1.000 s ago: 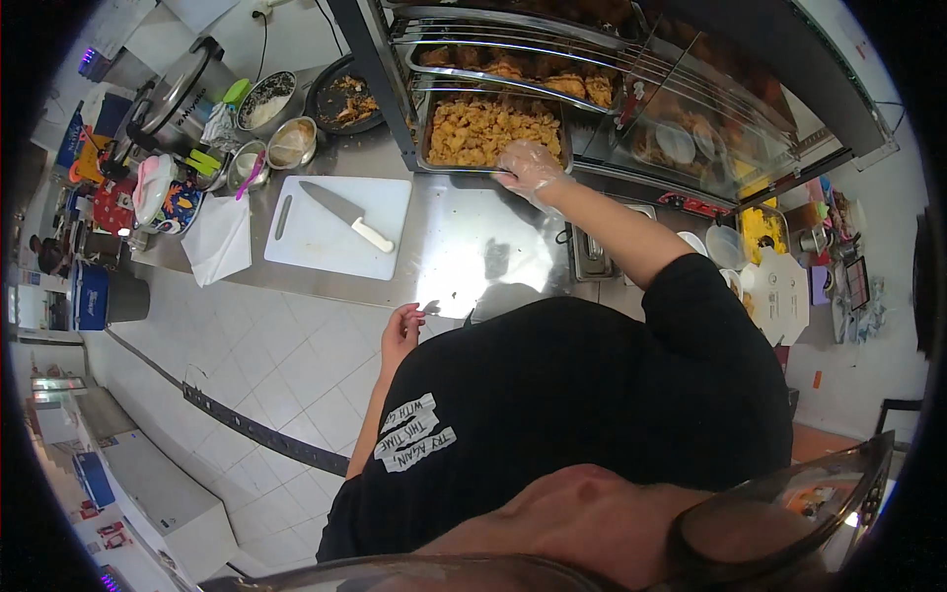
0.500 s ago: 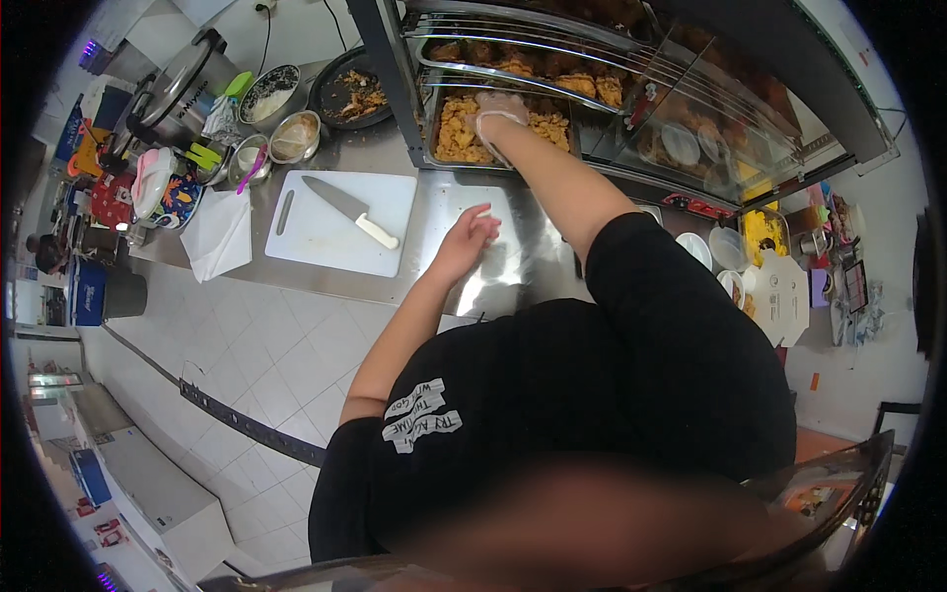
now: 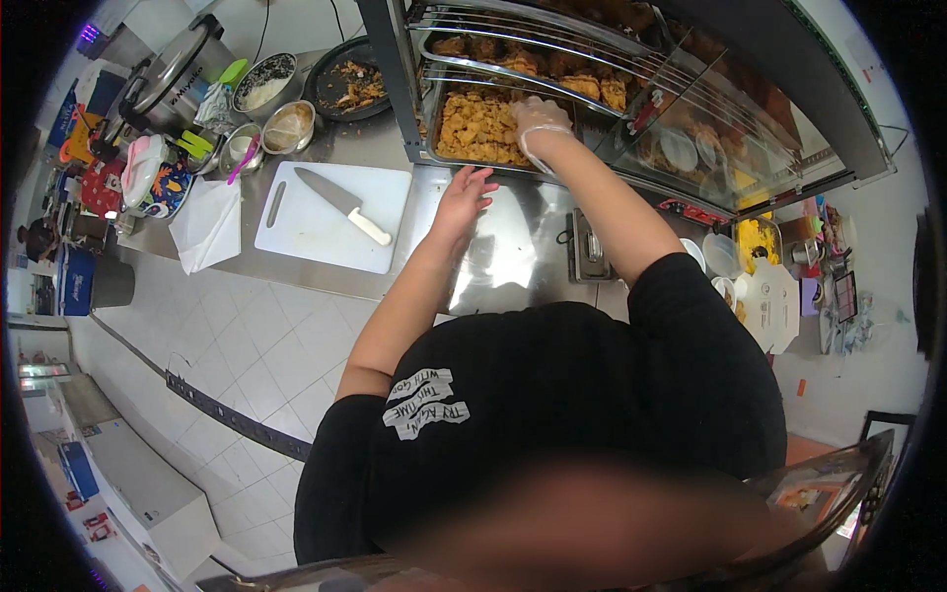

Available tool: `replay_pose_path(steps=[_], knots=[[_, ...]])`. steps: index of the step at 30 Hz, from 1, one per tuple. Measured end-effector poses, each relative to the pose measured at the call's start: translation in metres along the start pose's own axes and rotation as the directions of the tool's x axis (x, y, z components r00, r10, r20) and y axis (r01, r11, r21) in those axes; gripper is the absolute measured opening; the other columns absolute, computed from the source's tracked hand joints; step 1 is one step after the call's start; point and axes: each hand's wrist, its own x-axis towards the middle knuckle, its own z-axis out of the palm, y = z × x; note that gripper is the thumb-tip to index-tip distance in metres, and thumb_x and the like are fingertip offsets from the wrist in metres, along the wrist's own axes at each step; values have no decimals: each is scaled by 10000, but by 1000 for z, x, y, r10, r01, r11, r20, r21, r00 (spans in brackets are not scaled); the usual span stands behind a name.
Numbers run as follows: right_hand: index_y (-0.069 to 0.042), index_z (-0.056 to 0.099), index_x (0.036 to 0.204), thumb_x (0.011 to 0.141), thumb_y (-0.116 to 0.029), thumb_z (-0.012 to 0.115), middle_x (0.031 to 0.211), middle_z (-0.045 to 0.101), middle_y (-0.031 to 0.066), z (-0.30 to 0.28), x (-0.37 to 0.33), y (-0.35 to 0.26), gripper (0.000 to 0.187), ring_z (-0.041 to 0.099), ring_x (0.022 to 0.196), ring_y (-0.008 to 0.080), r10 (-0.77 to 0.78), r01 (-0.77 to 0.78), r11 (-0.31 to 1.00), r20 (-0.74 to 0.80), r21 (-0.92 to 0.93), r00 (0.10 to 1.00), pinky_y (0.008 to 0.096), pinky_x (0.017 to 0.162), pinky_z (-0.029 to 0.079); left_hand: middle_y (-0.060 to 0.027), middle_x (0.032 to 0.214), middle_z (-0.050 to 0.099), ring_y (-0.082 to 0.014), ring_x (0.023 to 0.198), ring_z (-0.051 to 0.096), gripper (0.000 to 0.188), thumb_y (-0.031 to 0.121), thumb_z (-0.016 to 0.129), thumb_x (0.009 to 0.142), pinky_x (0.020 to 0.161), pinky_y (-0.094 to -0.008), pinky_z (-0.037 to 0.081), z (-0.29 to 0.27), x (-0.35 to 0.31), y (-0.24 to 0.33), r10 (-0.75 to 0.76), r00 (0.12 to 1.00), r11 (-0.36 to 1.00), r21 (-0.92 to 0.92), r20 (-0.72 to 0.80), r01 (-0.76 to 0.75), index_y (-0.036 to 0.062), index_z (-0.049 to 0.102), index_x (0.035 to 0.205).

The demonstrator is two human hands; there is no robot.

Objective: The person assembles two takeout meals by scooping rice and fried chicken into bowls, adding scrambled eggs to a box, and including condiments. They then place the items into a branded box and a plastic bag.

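Note:
My right hand [image 3: 542, 122], in a clear plastic glove, reaches into the warming cabinet [image 3: 393, 79]. It touches the right part of a metal tray [image 3: 426, 158] holding small golden fried pieces [image 3: 480, 128]. The glove and the hand's own back hide its fingertips, so I cannot tell whether it grips a piece. My bare left hand [image 3: 462, 205] is open and holds nothing. Its fingers point at the tray's front edge, over the steel counter [image 3: 508, 252]. Left of it lies a white cutting board [image 3: 321, 232] with a white-handled knife [image 3: 345, 206] on it.
Above the tray, a wire rack [image 3: 552, 39] carries larger fried pieces [image 3: 582, 84]. A black pan [image 3: 321, 94], metal bowls [image 3: 289, 128] and a large pot [image 3: 178, 74] stand at the back left. A small metal device [image 3: 590, 252] sits beneath my right forearm; an open carton [image 3: 774, 306] is farther right.
My right hand has moved right across the tray, uncovering the pieces in its middle. My left hand has moved up toward the tray's front edge. The view has shifted slightly.

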Motion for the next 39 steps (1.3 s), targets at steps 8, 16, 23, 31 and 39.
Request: replay_pose_path(steps=[8,16,23,31,39], knots=[[-215,588,1320,757,-139,693,1292,580,144,-15,18,-59,578,526,1251,360,-409,411,911,90,-9,908,458,997,476,-102,1314,589,-175,1086,600,401,187,474,1016,898,-300,482,-4,8,5,-55,998,998,1,-29,55,2,408,1366],[-272,500,1410,694,-191,762,1317,597,132,-10,55,-70,766,577,1210,314,-425,466,884,359,-32,831,443,984,477,-85,1280,612,-167,1091,599,277,182,484,1009,901,-299,470,-3,13,2,-38,999,999,12,-9,39,40,485,1247],[-251,541,1340,683,-120,749,1186,648,163,-1,61,-66,701,625,1090,353,-522,617,778,427,-116,738,441,898,508,-67,1275,616,-161,1120,593,244,194,477,1010,927,-307,457,-4,9,1,-40,999,998,42,12,39,62,514,1211],[-218,598,1234,703,-157,694,1213,627,150,13,71,-34,543,590,1143,347,-559,541,829,173,142,811,431,962,479,-73,1291,602,-171,1139,586,245,192,450,1022,931,-318,456,-2,13,0,-37,999,998,50,31,35,65,500,1225],[-115,583,1169,734,-94,685,1262,575,127,22,24,13,447,529,1215,298,-454,513,704,-244,492,857,366,1049,418,-87,1335,573,-193,1135,593,343,199,452,1022,931,-330,461,-3,12,-7,-34,999,999,25,20,33,56,412,1331]])
